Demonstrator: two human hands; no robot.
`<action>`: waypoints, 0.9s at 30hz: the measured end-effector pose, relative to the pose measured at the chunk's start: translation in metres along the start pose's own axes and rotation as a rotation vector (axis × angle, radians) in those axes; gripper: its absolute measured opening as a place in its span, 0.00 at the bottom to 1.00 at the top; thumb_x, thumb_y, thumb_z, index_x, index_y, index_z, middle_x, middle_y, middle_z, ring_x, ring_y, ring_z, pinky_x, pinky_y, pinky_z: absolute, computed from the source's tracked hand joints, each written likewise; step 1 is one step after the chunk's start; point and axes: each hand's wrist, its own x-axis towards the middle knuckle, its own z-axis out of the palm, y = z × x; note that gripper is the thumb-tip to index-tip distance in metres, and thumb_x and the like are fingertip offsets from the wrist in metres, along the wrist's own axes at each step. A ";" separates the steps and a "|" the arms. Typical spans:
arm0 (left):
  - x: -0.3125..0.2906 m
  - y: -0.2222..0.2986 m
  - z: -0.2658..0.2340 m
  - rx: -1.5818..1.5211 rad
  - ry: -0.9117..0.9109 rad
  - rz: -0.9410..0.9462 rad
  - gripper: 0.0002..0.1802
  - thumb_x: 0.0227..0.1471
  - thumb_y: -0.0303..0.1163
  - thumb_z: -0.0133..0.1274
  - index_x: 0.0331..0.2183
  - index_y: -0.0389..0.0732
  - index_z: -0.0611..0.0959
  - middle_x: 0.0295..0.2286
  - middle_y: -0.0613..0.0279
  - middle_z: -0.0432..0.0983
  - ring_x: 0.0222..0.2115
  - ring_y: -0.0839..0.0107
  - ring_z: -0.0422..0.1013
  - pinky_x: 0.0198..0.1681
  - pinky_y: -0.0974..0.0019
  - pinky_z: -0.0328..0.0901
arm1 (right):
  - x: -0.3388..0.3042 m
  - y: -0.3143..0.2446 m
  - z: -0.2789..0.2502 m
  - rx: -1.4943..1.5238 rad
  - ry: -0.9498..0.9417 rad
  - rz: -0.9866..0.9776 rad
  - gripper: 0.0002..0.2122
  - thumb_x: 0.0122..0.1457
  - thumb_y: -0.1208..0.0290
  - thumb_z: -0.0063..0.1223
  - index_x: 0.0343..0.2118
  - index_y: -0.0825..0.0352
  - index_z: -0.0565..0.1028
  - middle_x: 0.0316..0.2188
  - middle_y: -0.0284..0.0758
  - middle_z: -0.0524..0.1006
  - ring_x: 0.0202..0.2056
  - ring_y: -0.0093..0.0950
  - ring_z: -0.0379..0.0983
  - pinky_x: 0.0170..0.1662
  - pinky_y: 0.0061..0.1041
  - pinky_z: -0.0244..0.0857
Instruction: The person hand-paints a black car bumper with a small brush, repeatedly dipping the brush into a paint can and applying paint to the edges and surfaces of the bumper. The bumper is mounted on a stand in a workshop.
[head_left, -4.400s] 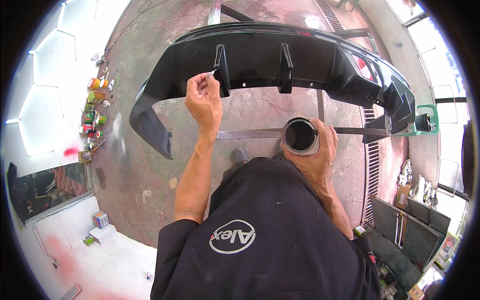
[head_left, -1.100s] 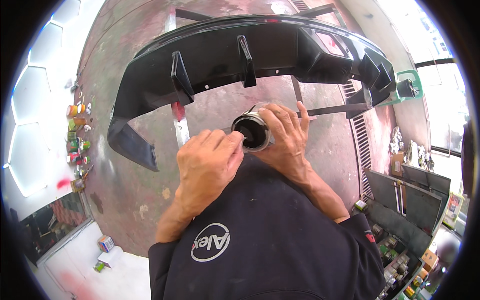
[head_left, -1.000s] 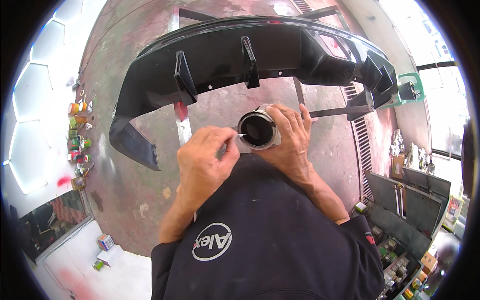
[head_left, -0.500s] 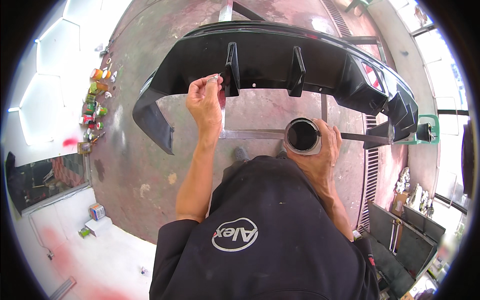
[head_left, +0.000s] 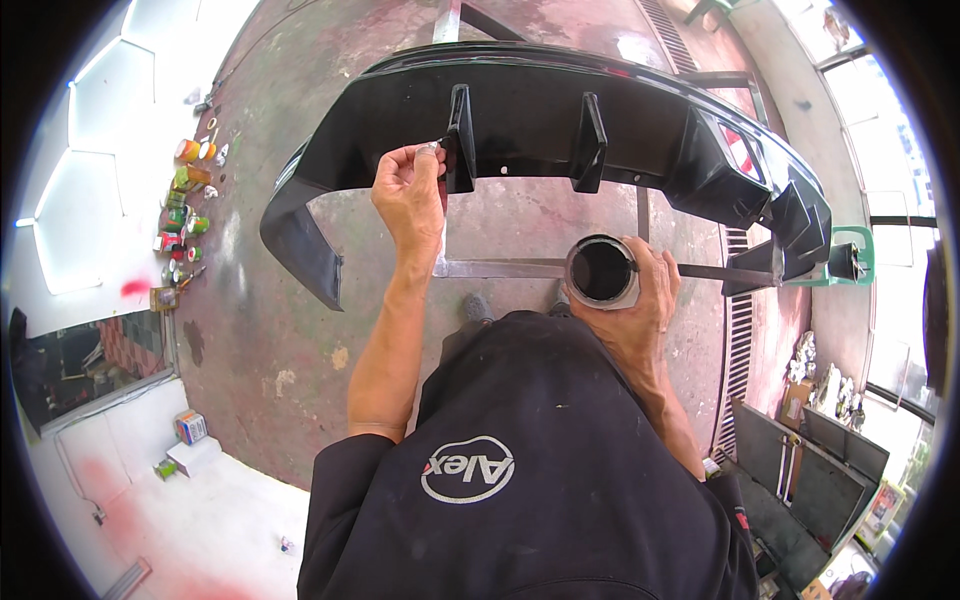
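Observation:
My left hand (head_left: pixel 412 190) is closed in a pinch on a small thin tool with a dark tip (head_left: pixel 441 142), mostly hidden by the fingers; its kind does not show clearly. That tip is at the lower left side of an upright fin (head_left: pixel 460 140) on a glossy black car bumper (head_left: pixel 380 135). Whether it touches the fin, I cannot tell. Close to my body, my right hand (head_left: pixel 652 290) wraps round the right side of a round can (head_left: pixel 603 272) with dark contents and a smeared rim. A second fin (head_left: pixel 590 145) stands to the right on the bumper.
A metal stand (head_left: pixel 510 268) bears the bumper. Several paint cans (head_left: pixel 178 215) line the left wall. A green plastic stool (head_left: pixel 862 255) is at the right, past the floor drain grate (head_left: pixel 738 350). Dark flat panels (head_left: pixel 810 490) lean at the lower right.
The pinched tool's tip has shifted very slightly against the fin. The whole view has slid a little to the left; both hands keep their grips.

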 end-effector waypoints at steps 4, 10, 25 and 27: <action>0.002 -0.003 -0.002 0.007 -0.014 0.014 0.05 0.64 0.25 0.61 0.39 0.34 0.82 0.36 0.55 0.86 0.36 0.71 0.83 0.44 0.69 0.78 | 0.000 0.001 0.001 0.008 0.002 -0.004 0.43 0.35 0.64 0.84 0.60 0.62 0.74 0.54 0.36 0.80 0.60 0.35 0.74 0.72 0.52 0.51; -0.002 0.002 0.003 -0.007 0.007 0.013 0.05 0.62 0.25 0.61 0.38 0.34 0.82 0.33 0.58 0.85 0.32 0.77 0.78 0.41 0.72 0.74 | -0.001 0.002 0.002 0.017 0.002 0.003 0.43 0.35 0.63 0.85 0.59 0.62 0.75 0.54 0.36 0.80 0.60 0.35 0.74 0.73 0.52 0.50; -0.002 -0.001 0.001 0.016 0.002 0.011 0.05 0.62 0.26 0.62 0.38 0.34 0.82 0.32 0.60 0.85 0.32 0.79 0.78 0.40 0.73 0.73 | -0.003 0.004 0.002 0.024 0.021 -0.020 0.43 0.34 0.62 0.85 0.59 0.61 0.75 0.53 0.37 0.80 0.59 0.36 0.75 0.73 0.53 0.50; -0.002 -0.002 0.001 0.001 0.004 0.021 0.05 0.62 0.25 0.62 0.38 0.34 0.82 0.32 0.60 0.85 0.32 0.79 0.78 0.39 0.73 0.73 | -0.004 0.004 0.002 0.020 0.020 -0.018 0.44 0.34 0.62 0.85 0.59 0.61 0.75 0.53 0.37 0.80 0.59 0.36 0.75 0.73 0.53 0.51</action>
